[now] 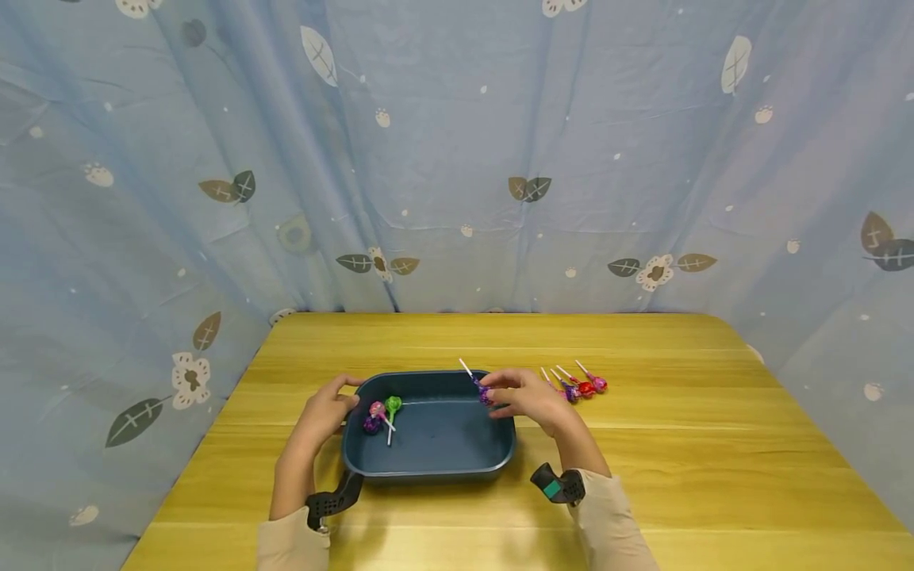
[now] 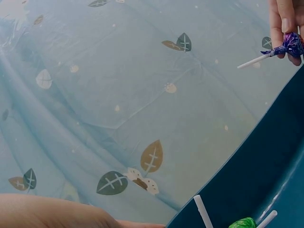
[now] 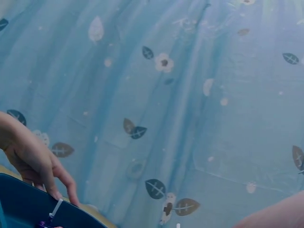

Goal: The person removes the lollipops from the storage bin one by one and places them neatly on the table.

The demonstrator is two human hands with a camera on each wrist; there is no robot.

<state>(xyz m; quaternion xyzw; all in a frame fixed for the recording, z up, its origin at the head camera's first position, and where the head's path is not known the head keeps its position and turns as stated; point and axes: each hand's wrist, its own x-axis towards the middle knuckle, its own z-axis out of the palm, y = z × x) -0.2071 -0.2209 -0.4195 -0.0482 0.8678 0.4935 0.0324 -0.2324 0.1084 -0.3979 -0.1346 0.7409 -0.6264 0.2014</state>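
In the head view, my right hand (image 1: 527, 396) pinches a purple-wrapped lollipop (image 1: 483, 391) by its candy end, over the right end of a dark blue plastic box (image 1: 428, 474). Its white stick points up and to the left. My left hand (image 1: 327, 412) grips the rim at the box's left end, as the left hand (image 3: 38, 159) in the right wrist view also shows. Inside the box, at the left, lie a green lollipop (image 1: 393, 404), a pink one (image 1: 378, 409) and a purple one (image 1: 371, 425). The left wrist view shows the held lollipop (image 2: 290, 45) closely.
To the right of the box, several lollipops lie side by side on the wooden table (image 1: 685, 460), among them a red one (image 1: 586, 389) and a pink one (image 1: 600, 385). My right hand partly covers that group. A blue patterned curtain (image 1: 457, 159) hangs behind the table.
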